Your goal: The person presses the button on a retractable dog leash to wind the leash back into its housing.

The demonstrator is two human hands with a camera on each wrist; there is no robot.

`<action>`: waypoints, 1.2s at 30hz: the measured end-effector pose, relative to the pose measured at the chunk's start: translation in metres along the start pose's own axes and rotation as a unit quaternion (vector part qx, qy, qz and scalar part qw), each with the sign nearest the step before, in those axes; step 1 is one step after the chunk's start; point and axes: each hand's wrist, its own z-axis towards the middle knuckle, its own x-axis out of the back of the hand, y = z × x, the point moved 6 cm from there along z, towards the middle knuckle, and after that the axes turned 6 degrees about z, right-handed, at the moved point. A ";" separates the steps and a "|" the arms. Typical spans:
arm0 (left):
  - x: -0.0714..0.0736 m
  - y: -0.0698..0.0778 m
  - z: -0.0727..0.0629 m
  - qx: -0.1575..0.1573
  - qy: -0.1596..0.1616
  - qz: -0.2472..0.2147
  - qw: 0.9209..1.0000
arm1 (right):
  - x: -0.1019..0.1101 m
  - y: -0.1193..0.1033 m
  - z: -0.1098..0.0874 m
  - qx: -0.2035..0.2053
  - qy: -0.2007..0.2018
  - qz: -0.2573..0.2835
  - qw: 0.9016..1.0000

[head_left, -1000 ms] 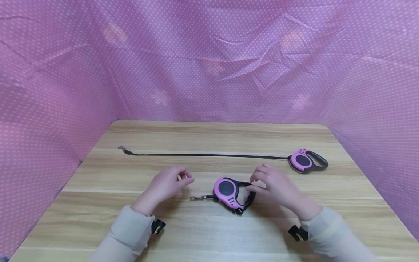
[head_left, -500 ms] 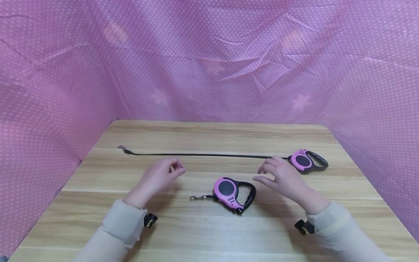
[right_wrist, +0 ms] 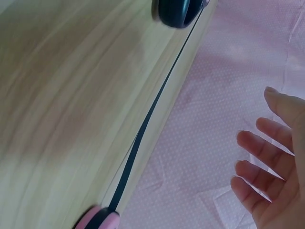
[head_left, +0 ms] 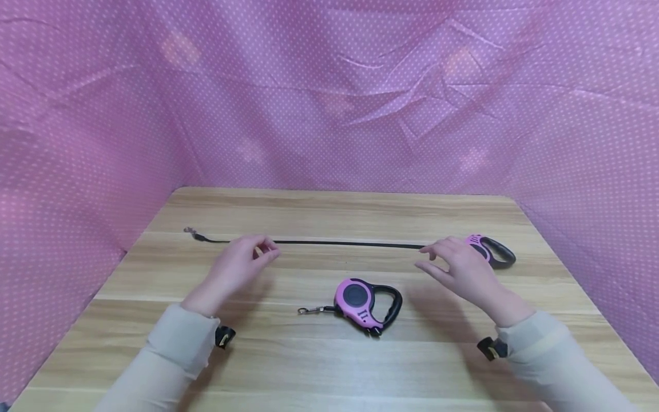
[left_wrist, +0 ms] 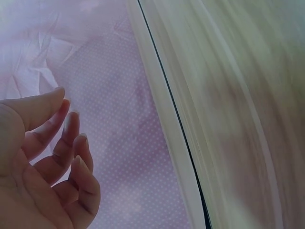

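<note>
Two pink-and-black retractable dog leashes lie on the table. The nearer leash [head_left: 355, 296] has its cord drawn in, with a metal clip [head_left: 311, 311] pointing left and a black loop handle on the right. Farther back, the second leash [head_left: 501, 252] has its black cord [head_left: 340, 244] stretched straight leftward to a clip [head_left: 190, 231]. My left hand [head_left: 237, 266] hovers above the left part of that cord, fingers loosely bent and holding nothing. Over the far leash's casing, partly hiding it, hangs my right hand [head_left: 463, 272], fingers loosely spread and nothing in them.
The wooden table [head_left: 288, 366] has rounded far corners. Pink dotted cloth [head_left: 329, 114] hangs behind it and along both sides. Dark wrist mounts [head_left: 224, 336] sit at both cuffs.
Both hands have drawn away from the nearer leash, the left going back and leftward, the right back and rightward toward the far leash. Neither leash has moved.
</note>
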 end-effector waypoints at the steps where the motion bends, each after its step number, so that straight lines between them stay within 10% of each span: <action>1: 0.001 -0.002 0.001 0.003 0.001 0.000 1.000 | 0.001 0.002 0.000 -0.003 0.001 -0.001 1.000; 14: 0.017 -0.016 0.008 0.017 0.023 0.007 1.000 | 0.013 0.040 -0.008 -0.046 0.017 0.011 0.999; 36: 0.020 -0.063 0.020 0.045 0.051 0.022 0.997 | 0.014 0.112 -0.046 -0.182 -0.070 0.010 0.981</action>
